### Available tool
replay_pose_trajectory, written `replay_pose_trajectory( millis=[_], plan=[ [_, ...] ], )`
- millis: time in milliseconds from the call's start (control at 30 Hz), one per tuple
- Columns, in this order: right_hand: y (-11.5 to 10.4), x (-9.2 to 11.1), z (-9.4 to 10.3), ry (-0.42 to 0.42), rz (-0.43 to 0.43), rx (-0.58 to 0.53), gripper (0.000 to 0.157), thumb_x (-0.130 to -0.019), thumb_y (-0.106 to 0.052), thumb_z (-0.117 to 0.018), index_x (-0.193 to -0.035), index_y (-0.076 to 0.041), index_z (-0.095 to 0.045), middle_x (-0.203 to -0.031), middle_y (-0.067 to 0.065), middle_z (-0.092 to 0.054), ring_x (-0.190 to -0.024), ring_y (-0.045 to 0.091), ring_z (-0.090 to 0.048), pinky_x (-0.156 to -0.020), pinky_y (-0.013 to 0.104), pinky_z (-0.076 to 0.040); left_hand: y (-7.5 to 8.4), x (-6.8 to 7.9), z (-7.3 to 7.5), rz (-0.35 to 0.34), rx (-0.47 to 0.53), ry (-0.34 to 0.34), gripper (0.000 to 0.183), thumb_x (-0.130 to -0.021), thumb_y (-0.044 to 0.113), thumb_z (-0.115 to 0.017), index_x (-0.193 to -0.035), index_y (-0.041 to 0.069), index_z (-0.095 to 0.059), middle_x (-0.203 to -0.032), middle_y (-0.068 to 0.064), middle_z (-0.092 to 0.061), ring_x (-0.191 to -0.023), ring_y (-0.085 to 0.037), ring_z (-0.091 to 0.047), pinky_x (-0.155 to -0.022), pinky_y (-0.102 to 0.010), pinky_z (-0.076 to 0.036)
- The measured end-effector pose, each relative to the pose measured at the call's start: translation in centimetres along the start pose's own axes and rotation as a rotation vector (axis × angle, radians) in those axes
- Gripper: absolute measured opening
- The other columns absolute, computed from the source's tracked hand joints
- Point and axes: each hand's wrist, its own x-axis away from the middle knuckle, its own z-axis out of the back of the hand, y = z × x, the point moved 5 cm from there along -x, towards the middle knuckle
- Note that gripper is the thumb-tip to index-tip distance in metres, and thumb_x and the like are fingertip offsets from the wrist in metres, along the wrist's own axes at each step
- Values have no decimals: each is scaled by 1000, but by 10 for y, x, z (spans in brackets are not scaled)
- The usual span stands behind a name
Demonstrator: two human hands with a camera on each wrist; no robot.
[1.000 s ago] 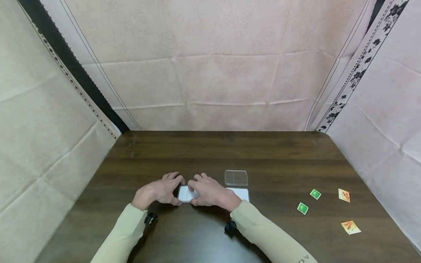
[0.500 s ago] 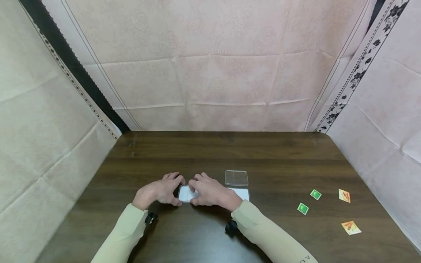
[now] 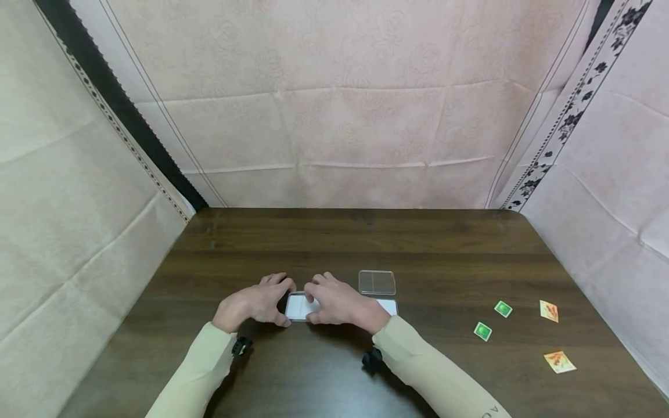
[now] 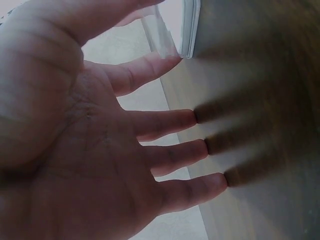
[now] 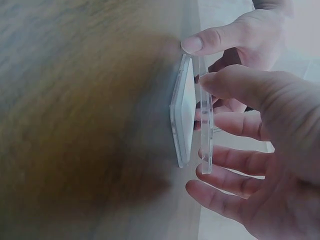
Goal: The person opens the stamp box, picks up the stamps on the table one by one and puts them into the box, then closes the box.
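A flat white case lies on the table between the hands. My left hand grips its left end with thumb and index finger; the other fingers are spread, their tips at the table in the left wrist view. In the right wrist view, a thin clear lid stands slightly apart from the white base. My right hand pinches this lid between thumb and fingers. Beyond the right hand, another white section shows; whether both sections are one piece is hidden. A clear raised lid lies behind it.
Two small green squares lie on the brown table to the right. Farther right are two orange-and-yellow paper squares. Pale cloth hangs along the back and both sides.
My right hand has shifted slightly to the right, showing a little more of the white case. The left hand stays almost in place. The coloured squares have not moved on the table.
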Motion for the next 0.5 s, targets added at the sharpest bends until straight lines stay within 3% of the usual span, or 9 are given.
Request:
replay_pose_trajectory(
  millis=[200,500],
  plan=[
    [2,3,4,-10,-14,-23,32,-87,-40,-73,-107,-18,-61,-116,0,-57,-100,15,-46,-76,24,-47,-1,0,-1,23,13,-4,58,-78,35,-82,-125,23,-49,-159,-18,-24,-142,-38,-28,-102,-62,-39],
    [4,7,12,41,9,-23,32,-86,-36,-74,-109,-17,-63,-108,-2,-57,-96,15,-45,-76,25,-44,-1,0,0,35,4,-5,57,-78,36,-82,-123,24,-49,-158,-17,-26,-139,-37,-30,-102,-61,-39]
  ],
)
